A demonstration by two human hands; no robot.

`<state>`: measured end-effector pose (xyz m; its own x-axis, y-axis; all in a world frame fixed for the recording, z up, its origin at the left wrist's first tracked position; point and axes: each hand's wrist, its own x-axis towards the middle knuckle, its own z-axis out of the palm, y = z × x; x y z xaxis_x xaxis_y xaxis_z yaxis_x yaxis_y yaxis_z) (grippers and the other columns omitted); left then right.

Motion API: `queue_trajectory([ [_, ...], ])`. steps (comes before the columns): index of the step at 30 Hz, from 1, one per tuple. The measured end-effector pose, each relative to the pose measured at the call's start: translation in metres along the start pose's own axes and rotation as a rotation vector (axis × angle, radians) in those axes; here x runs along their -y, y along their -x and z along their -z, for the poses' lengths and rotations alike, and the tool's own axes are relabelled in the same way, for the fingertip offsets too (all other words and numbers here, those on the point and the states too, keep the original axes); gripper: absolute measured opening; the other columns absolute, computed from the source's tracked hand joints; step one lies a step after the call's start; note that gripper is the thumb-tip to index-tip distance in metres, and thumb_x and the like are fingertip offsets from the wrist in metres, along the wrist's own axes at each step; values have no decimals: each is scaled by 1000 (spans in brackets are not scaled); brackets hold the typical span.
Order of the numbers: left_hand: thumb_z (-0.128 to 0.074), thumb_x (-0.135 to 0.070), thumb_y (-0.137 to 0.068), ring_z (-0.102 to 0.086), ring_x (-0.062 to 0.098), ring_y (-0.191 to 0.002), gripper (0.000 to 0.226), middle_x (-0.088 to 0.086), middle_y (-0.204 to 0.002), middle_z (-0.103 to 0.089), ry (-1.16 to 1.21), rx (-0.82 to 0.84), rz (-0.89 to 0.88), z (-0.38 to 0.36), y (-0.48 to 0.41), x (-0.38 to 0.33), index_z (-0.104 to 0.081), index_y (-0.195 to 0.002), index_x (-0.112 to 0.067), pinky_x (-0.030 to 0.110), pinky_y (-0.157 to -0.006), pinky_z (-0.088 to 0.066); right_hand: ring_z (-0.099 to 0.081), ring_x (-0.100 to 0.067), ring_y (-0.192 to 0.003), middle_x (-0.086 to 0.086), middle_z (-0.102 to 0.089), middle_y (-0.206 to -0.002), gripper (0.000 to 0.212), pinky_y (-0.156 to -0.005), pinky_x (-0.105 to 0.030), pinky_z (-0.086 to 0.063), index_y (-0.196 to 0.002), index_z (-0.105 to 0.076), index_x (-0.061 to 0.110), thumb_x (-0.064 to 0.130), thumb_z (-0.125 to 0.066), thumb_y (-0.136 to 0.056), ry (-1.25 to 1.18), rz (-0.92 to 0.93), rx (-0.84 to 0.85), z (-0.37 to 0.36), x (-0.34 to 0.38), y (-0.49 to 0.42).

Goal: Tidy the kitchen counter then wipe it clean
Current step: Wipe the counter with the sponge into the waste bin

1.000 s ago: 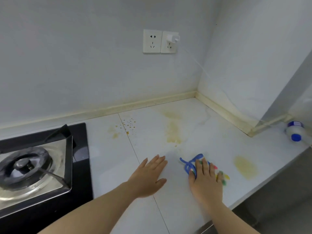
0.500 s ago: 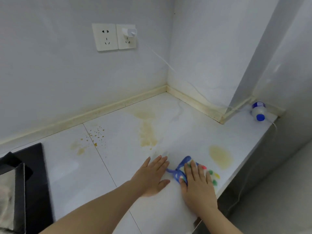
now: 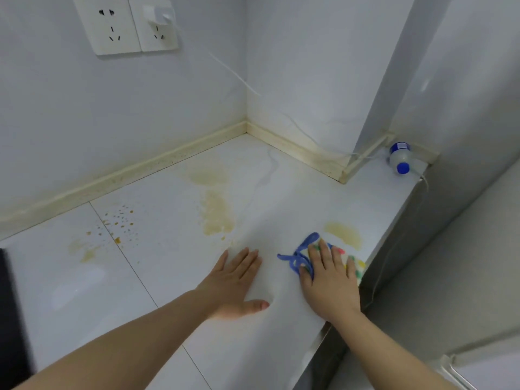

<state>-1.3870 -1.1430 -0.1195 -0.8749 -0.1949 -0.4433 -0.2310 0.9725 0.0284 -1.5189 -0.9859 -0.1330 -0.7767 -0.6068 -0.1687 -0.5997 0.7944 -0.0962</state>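
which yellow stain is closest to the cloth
The oval stain by the right edge of the counter, just beyond the cloth under the right hand; the others lie farther left.

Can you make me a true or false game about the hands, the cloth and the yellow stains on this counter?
1. The right hand presses a colourful cloth flat on the counter. True.
2. The left hand holds a sponge. False: the left hand lies flat and empty on the counter.
3. The counter is spotless. False: yellow stains mark it.
4. A blue-capped bottle sits at the counter's far right end. True.
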Motion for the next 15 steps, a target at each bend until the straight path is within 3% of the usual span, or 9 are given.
queue_trajectory([
  [3,-24,-66,-91,33,6,-133,88,0,-154,28,-1,11,0,1,1,1,21,-147,-15,38,-112,21,8,-23,-147,1,8,-160,61,-118,-49,6,-151,-1,25,50,-12,-97,-94,-170,5,10,-6,-32],
  [6,-20,-68,-89,31,11,-138,89,0,-153,28,-15,21,4,2,1,0,21,-147,-14,39,-114,21,9,-26,-147,-2,9,-159,61,-116,-52,8,-151,1,24,49,-14,-98,-101,-207,12,16,-3,-41],
  [9,4,-83,-59,36,8,-129,112,-1,-153,29,-17,-6,-8,0,-1,0,22,-146,-14,38,-112,22,9,-26,-147,-1,9,-159,62,-116,-52,7,-151,1,26,53,-13,-97,-44,-89,-2,4,2,-19],
  [11,16,-79,-45,38,10,-126,120,-4,-150,32,-4,-30,-19,0,-2,0,22,-146,-14,38,-110,23,8,-25,-147,1,7,-160,62,-116,-52,5,-151,-2,30,55,-14,-96,-29,-37,-16,3,-3,-16],
  [15,20,-79,-42,38,11,-126,120,-6,-136,39,9,-39,-31,-2,-2,0,25,-144,-16,39,-111,22,10,-26,-147,-1,8,-160,62,-114,-57,7,-150,-5,33,58,-17,-94,-111,-211,-3,19,-19,-51],
])
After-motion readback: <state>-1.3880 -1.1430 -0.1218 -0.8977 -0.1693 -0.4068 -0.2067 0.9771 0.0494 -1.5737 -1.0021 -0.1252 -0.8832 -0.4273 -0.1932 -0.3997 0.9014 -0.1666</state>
